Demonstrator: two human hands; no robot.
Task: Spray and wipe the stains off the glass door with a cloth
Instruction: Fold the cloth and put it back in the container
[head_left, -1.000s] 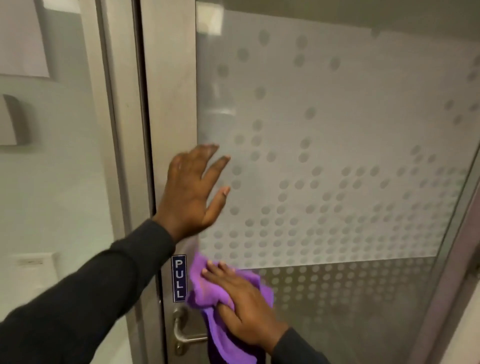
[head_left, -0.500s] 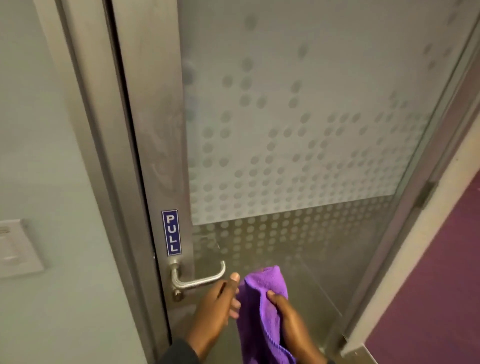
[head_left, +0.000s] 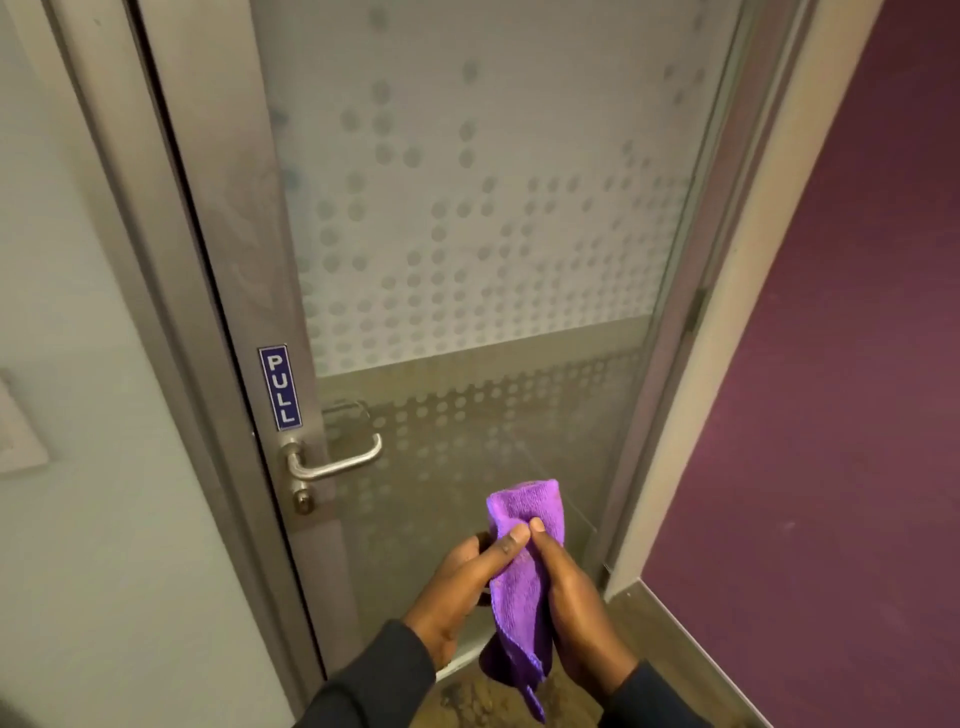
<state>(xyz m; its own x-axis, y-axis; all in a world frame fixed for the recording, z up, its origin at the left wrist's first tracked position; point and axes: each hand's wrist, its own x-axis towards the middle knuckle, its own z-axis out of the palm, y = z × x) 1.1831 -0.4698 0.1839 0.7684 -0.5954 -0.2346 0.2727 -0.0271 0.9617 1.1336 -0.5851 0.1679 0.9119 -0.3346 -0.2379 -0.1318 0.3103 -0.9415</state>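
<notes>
The glass door (head_left: 483, 218) fills the middle of the view, frosted with a dotted pattern above and clearer glass below. A purple cloth (head_left: 522, 577) hangs folded in front of its lower part, away from the glass. My left hand (head_left: 462, 587) pinches the cloth from the left with thumb and fingers. On the other side my right hand (head_left: 576, 603) grips it, thumb near the top. Both sleeves are dark. No spray bottle is in view.
A metal lever handle (head_left: 332, 465) with a keyhole below sits on the door's steel stile, under a blue PULL sign (head_left: 280, 387). A pale wall with a switch plate (head_left: 15, 441) lies left. A purple wall (head_left: 841, 364) stands right of the door frame.
My left hand left the glass and came down to the cloth. The right hand took the cloth off the door, and both hands now hold it lower. The view tilted downward.
</notes>
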